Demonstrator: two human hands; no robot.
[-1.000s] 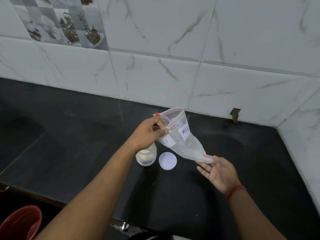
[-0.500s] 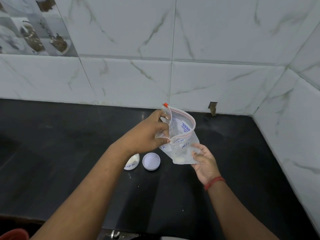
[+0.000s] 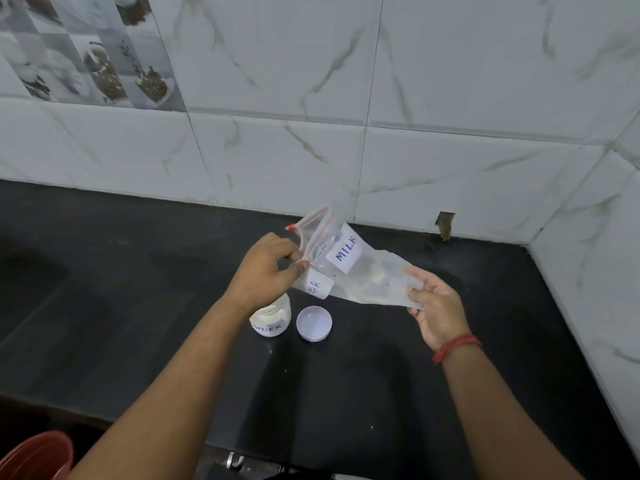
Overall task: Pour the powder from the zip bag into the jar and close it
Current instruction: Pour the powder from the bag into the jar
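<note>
Pinching the mouth of the zip bag [image 3: 360,271], the left hand [image 3: 266,271] is tilting it above the jar [image 3: 272,318] while the right hand [image 3: 434,306] is gripping its bottom. Most powder seems already poured; a white lid [image 3: 314,323] is waiting on the table [image 3: 138,323].

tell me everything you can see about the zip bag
The zip bag is clear, thin plastic with a red-edged zip mouth, open at its upper left. Two white labels sit on it, one reading MILK. It is held in the air above the jar, bottom end lower right. The left hand pinches the mouth, the right hand grips the bottom. A little pale powder remains inside.
</note>
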